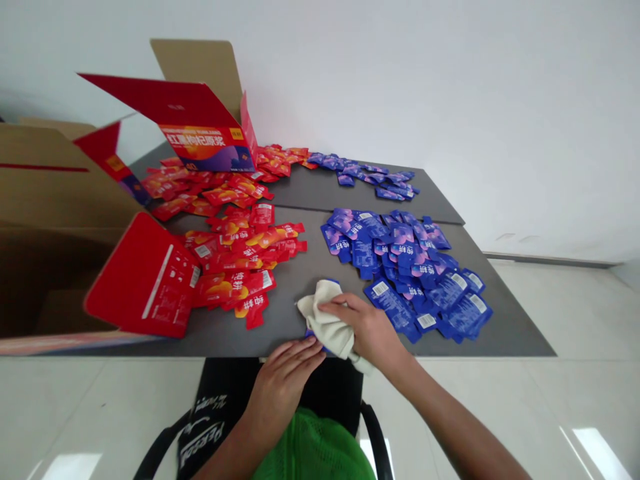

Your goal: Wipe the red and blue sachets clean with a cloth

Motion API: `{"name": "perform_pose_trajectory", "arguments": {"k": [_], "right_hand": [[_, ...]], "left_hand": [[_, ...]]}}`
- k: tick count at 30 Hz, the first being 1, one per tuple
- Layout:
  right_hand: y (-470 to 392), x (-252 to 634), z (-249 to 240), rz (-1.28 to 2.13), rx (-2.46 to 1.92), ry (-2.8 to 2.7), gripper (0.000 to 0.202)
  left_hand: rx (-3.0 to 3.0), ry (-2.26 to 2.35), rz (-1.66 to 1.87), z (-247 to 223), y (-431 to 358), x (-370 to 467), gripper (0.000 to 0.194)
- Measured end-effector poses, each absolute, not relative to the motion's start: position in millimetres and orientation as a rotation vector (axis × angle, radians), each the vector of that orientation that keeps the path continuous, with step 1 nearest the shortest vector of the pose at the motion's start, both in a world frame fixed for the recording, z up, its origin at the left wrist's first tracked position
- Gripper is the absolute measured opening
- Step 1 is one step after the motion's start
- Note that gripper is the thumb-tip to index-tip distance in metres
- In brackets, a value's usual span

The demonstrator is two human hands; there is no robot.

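Observation:
My right hand is closed on a cream cloth, bunched near the table's front edge. Under that cloth lies a blue sachet; only slivers of it show at the top and lower left, the rest being covered. My left hand rests at the front edge with its fingers stretched out flat, the fingertips at the sachet's lower end. Just right of the cloth spreads a pile of blue sachets with white labels. To the left lies a pile of red sachets.
An open cardboard box with red flaps stands at the table's left. Behind it is another open red box, red sachets around its base. More blue sachets lie along the back of the grey table, near the white wall.

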State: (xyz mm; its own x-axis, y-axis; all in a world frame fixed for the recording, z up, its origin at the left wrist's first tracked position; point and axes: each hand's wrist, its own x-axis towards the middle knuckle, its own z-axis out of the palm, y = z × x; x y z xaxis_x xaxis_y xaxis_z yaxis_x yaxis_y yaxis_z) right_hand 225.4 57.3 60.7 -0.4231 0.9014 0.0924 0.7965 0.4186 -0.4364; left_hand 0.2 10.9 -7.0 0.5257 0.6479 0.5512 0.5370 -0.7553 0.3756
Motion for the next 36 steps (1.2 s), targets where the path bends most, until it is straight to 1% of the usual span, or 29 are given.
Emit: {"name": "perform_pose_trajectory", "arguments": {"k": [2, 4, 7, 10, 14, 17, 22, 24, 26, 28, 31, 33, 36], "right_hand": [[82.2, 231.1, 62.5, 0.372, -1.570, -2.356, 0.057], [98.9, 235.4, 69.5, 0.285, -1.640, -2.347, 0.054], [92.5, 236.0, 81.8, 0.220, -1.610, -2.254, 0.048], [55.5, 229.1, 85.8, 0.302, -1.446, -2.201, 0.050], [22.6, 218.8, 73.6, 0.519, -1.387, -2.376, 0.055], [43.2, 220.0, 62.6, 0.532, -1.463, -2.357, 0.056], [100.3, 231.9, 70.1, 0.302, -1.678, -2.301, 0.051], [97.9, 232.7, 78.5, 0.264, -1.655, -2.253, 0.049], [77.6, 229.0, 84.1, 0.289, -1.547, -2.201, 0.050], [50.3, 222.1, 84.5, 0.376, -1.429, -2.222, 0.052], [27.4, 213.2, 76.0, 0.536, -1.392, -2.352, 0.055], [36.2, 212.6, 68.1, 0.573, -1.437, -2.362, 0.056], [74.8, 220.1, 63.6, 0.468, -1.569, -2.317, 0.059]], "left_hand": [[2.619, 1.006, 1.025, -5.2, 12.1, -0.2, 0.035], [2.625, 1.015, 1.026, -4.5, 12.7, 0.0, 0.035], [2.610, 1.034, 1.034, -4.9, 12.0, 1.0, 0.034], [2.577, 1.053, 1.062, -5.3, 10.2, 2.2, 0.034], [2.539, 1.064, 1.099, -4.9, 9.0, 2.5, 0.033], [2.542, 1.047, 1.081, -5.0, 9.8, 1.9, 0.034], [2.570, 1.036, 1.048, -5.5, 12.2, 1.3, 0.036], [2.572, 1.026, 1.065, -5.3, 12.4, 1.8, 0.035], [2.560, 1.027, 1.093, -4.7, 11.7, 2.8, 0.034], [2.526, 1.043, 1.117, -3.8, 10.5, 3.9, 0.032], [2.480, 1.063, 1.121, -1.9, 9.7, 4.8, 0.030], [2.493, 1.050, 1.113, -0.9, 10.2, 4.3, 0.031], [2.534, 1.023, 1.107, -1.1, 11.7, 3.0, 0.033]]}}
